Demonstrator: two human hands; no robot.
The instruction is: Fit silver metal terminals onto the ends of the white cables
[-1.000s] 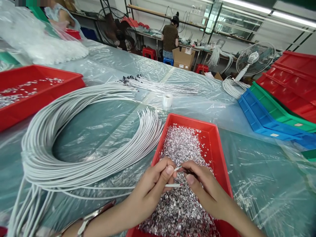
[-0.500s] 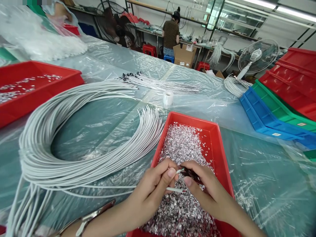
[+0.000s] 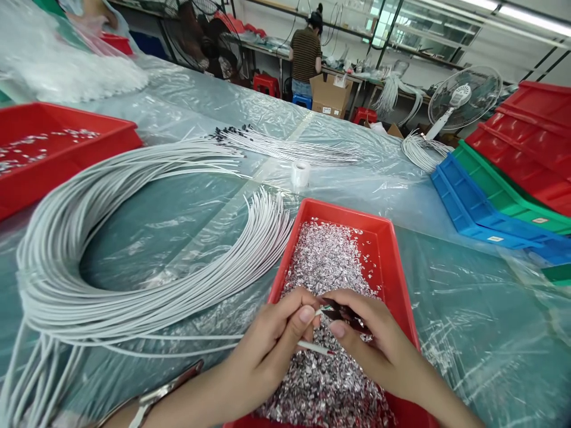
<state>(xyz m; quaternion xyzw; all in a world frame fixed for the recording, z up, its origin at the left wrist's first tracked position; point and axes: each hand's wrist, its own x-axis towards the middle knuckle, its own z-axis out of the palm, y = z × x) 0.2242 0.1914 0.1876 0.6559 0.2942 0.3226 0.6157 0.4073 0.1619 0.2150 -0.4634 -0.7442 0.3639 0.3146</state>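
Note:
Over a red tray (image 3: 404, 297) filled with silvery foil scraps (image 3: 330, 255), my left hand (image 3: 281, 339) pinches a white cable (image 3: 316, 346) between thumb and fingers. One stripped cable end pokes out at its fingertips, showing a green wire; another white end with a reddish tip sticks out below the thumb. My right hand (image 3: 379, 339) is closed round small dark wire cutters (image 3: 345, 314), partly hidden by the fingers. Their tip meets the stripped end. Left of the tray lies a large coil of white cables (image 3: 134, 309), from which strands run to my left hand.
Another red tray (image 3: 111, 135) with small scraps stands at the left. Behind are a white roll (image 3: 300, 173) and a bundle of black-ended cables (image 3: 285, 147). Stacked red, green and blue trays (image 3: 513, 172) stand right. A person (image 3: 306, 56) works at the far bench.
The dark wire cutters have come forward onto the stripped cable end, and more of them shows. The lower cable end has tilted down slightly. The whole view has shifted a little.

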